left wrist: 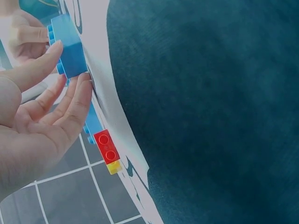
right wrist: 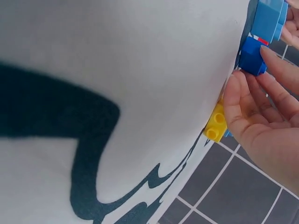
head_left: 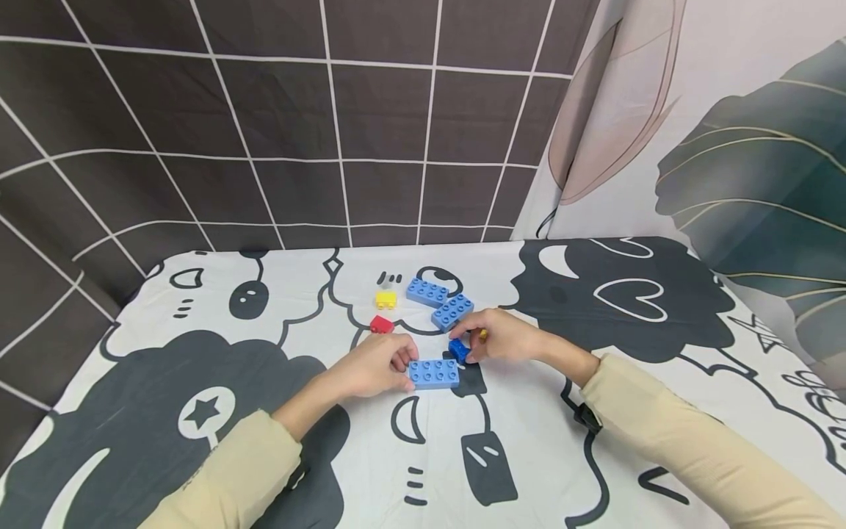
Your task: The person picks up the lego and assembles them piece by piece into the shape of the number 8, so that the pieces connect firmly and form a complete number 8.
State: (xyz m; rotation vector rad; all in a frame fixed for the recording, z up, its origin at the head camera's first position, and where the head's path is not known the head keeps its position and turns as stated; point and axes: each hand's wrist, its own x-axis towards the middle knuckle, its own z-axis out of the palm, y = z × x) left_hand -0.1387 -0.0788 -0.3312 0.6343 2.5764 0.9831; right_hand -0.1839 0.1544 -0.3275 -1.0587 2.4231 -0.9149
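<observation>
My left hand (head_left: 382, 364) grips the left end of a light blue toy brick (head_left: 434, 375) between thumb and fingers, its studs facing up. In the left wrist view, the thumb lies on the stud side of that brick (left wrist: 70, 46). Just behind its right end, my right hand (head_left: 505, 336) pinches a small dark blue brick (head_left: 458, 350). The right wrist view has thumb and fingertips on the dark blue brick (right wrist: 252, 57), close to the light blue one (right wrist: 268, 21). A yellow brick (right wrist: 216, 122) lies beside the right hand, mostly hidden by it in the head view.
Beyond the hands lie two more light blue bricks (head_left: 427, 292), a yellow brick (head_left: 386, 300) and a red brick (head_left: 381, 325). The patterned black-and-white cloth (head_left: 529, 455) covers the surface. A dark gridded sheet (head_left: 277, 117) hangs behind it.
</observation>
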